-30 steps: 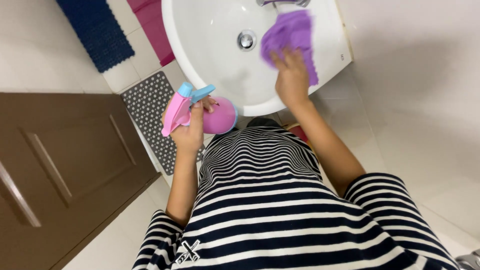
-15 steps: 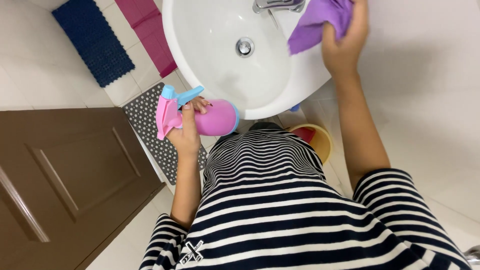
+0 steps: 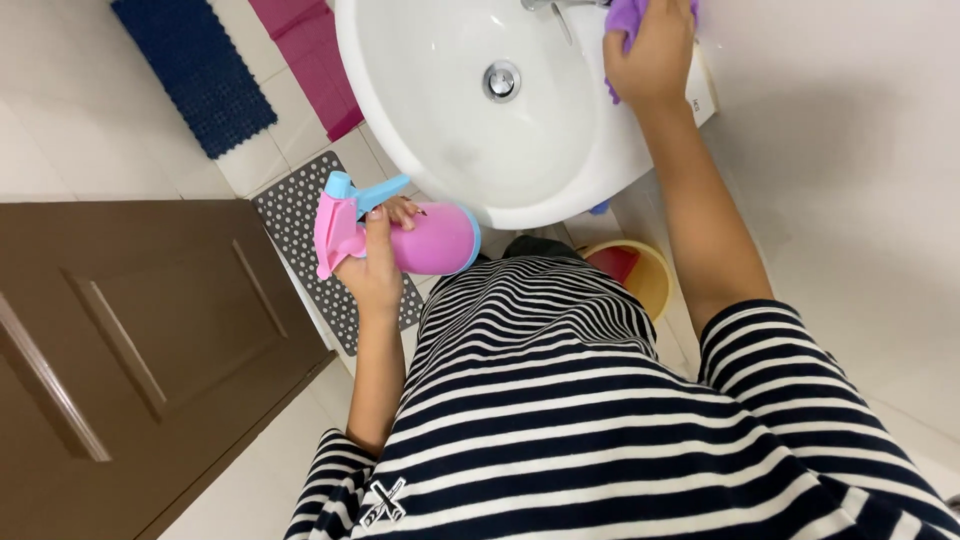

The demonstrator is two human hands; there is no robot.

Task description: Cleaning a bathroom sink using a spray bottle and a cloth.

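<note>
Purple cloth (image 3: 628,18) cut off at frame top, right hand (image 3: 652,55) gripping it; left hand (image 3: 372,272) clutching pink spray bottle (image 3: 430,240).

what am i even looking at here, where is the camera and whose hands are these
There is no machine here. The camera sits on a person's head and looks straight down, so you see their striped shirt and both of their own arms. The left hand grips a pink spray bottle with a blue nozzle, held on its side below the basin's rim. The right hand presses a purple cloth on the rim of the white sink, beside the tap. On the tiled floor lie a blue mat, a pink mat and a grey dotted mat; a yellow bucket stands under the sink. A brown door is on the left.
</note>
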